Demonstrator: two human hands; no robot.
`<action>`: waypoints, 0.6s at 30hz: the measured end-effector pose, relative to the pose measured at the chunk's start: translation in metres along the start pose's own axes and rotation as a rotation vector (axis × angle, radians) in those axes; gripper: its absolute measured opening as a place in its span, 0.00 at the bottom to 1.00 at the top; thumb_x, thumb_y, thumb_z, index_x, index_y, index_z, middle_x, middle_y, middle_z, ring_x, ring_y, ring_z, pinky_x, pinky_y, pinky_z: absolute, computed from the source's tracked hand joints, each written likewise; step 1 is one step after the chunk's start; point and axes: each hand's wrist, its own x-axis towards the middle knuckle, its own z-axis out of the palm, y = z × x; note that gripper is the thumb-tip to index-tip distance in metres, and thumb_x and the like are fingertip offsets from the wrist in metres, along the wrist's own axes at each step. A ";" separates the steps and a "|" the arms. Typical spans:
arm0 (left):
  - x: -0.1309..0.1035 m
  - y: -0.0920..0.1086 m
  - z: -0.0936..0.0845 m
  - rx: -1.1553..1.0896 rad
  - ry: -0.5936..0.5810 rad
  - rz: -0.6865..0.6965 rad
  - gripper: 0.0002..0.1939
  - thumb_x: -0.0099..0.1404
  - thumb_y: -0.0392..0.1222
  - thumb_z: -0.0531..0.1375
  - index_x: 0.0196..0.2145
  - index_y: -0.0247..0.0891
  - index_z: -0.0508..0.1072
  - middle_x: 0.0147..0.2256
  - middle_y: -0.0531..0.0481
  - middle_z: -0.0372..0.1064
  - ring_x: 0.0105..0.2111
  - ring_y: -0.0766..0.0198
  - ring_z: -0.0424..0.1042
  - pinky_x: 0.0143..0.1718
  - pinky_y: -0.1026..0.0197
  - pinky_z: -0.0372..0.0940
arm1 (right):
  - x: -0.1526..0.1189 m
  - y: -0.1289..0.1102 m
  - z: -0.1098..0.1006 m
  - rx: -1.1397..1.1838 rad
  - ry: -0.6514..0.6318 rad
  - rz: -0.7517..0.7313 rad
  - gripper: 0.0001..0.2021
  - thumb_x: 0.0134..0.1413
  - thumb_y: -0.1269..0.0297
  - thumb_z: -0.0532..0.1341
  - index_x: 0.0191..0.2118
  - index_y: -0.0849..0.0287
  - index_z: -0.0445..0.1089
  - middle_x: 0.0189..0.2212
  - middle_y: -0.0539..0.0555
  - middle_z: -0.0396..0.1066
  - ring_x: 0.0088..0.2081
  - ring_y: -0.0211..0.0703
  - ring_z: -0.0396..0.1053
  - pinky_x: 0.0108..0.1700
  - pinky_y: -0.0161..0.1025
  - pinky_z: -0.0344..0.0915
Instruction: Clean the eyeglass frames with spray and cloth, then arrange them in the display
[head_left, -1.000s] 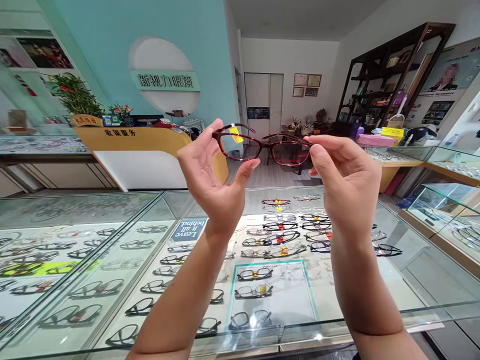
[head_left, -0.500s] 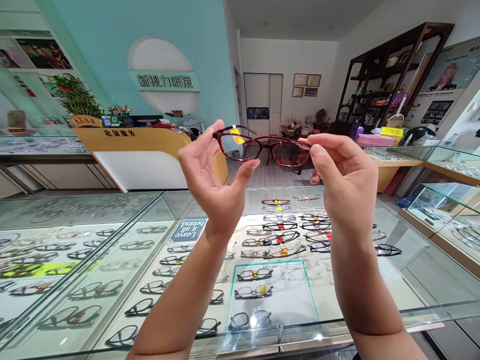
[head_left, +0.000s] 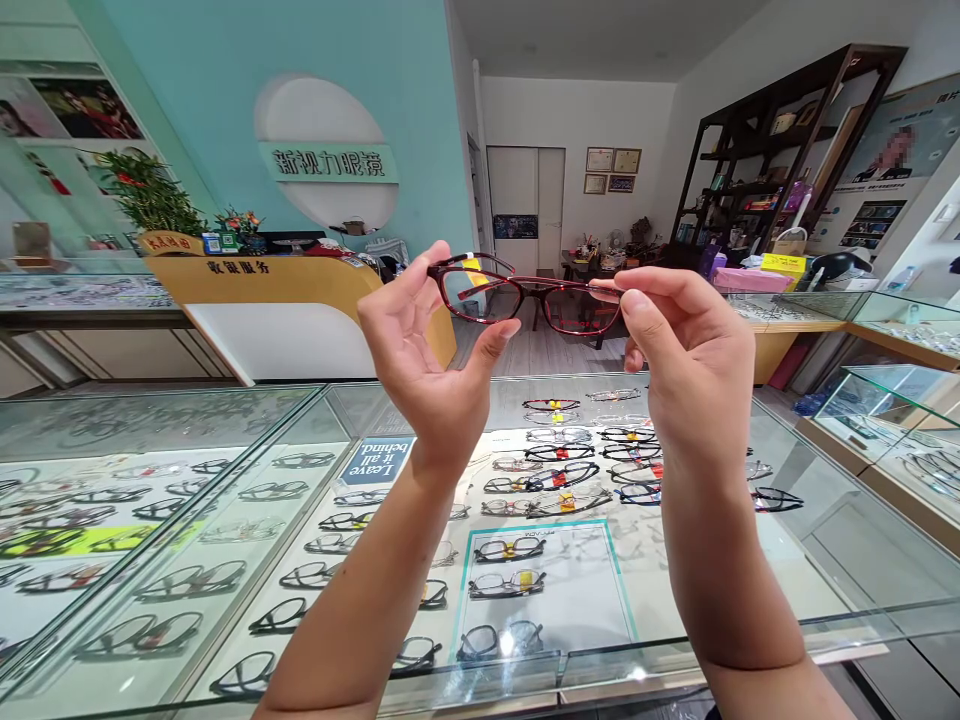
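A pair of dark red eyeglasses (head_left: 532,293) is raised above the glass display case, lenses facing me. A yellow tag (head_left: 474,270) hangs by the left lens. My left hand (head_left: 435,350) holds the left end, its fingers at the hinge corner and its thumb by the lower rim. At the opposite end, my right hand (head_left: 686,340) pinches the frame corner between thumb and fingers. One temple arm shows through the left lens, slanting behind the front; part of the other arches above that lens.
Beneath my forearms, the glass display case (head_left: 720,590) holds rows of spectacle frames (head_left: 509,549), several with coloured tags. A blue printed card (head_left: 377,461) lies inside it. Beyond stand a wooden service counter (head_left: 300,290) and, at right, more glass cases (head_left: 892,420).
A temple arm has swung inward behind the lenses and now shows through the left lens. Both hands stay almost in place on the eyeglasses.
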 end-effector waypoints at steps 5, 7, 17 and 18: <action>0.001 0.006 0.002 -0.051 0.020 -0.018 0.40 0.62 0.71 0.76 0.63 0.53 0.71 0.64 0.40 0.74 0.69 0.39 0.75 0.69 0.32 0.73 | 0.000 0.000 0.000 -0.002 0.003 -0.019 0.13 0.73 0.48 0.68 0.52 0.49 0.81 0.51 0.55 0.84 0.32 0.38 0.73 0.30 0.41 0.75; 0.002 0.009 0.002 -0.099 0.034 -0.047 0.39 0.60 0.71 0.77 0.61 0.53 0.72 0.63 0.41 0.74 0.68 0.39 0.75 0.69 0.32 0.73 | 0.000 0.000 0.000 0.012 0.005 -0.012 0.13 0.73 0.48 0.68 0.52 0.49 0.81 0.51 0.55 0.84 0.32 0.38 0.73 0.29 0.41 0.75; 0.000 0.011 0.002 -0.173 0.024 -0.119 0.42 0.56 0.68 0.81 0.60 0.52 0.72 0.64 0.40 0.74 0.69 0.38 0.74 0.70 0.31 0.71 | 0.003 0.001 0.002 0.007 0.022 -0.018 0.13 0.71 0.48 0.69 0.50 0.50 0.81 0.46 0.56 0.83 0.45 0.48 0.81 0.44 0.47 0.82; -0.001 0.011 0.002 -0.186 0.021 -0.121 0.42 0.56 0.68 0.81 0.60 0.52 0.72 0.64 0.40 0.74 0.70 0.38 0.73 0.71 0.31 0.70 | 0.003 0.002 0.003 0.007 0.019 -0.021 0.12 0.72 0.49 0.69 0.50 0.50 0.81 0.46 0.56 0.82 0.46 0.48 0.81 0.45 0.47 0.82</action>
